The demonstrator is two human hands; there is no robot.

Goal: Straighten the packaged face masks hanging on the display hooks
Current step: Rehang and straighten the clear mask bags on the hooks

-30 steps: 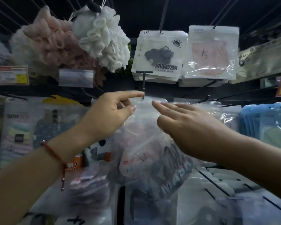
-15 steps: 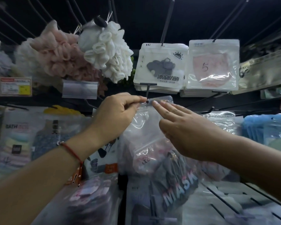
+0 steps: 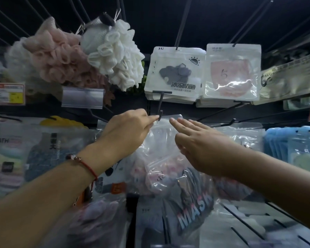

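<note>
left hand [image 3: 127, 129] pinching, right hand [image 3: 202, 145] fingers straight

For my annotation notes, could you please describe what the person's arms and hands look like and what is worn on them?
Both forearms are bare, with no sleeves or gloves in view. The left hand has a thin red cord bracelet at its wrist, strung with a few small beads and a short dangling end. The right hand shows no ring, watch or bracelet.

The clear crinkled plastic mask bag [image 3: 159, 145] is glossy and creased; the thin black display hook [image 3: 160, 111] looks like matt metal; the white opaque mask pouch [image 3: 174, 72] has a smooth satin finish; the white and pink mesh bath puffs [image 3: 82, 56] are ruffled, soft netting; the red cord bracelet [image 3: 87, 166] is woven string.
</note>
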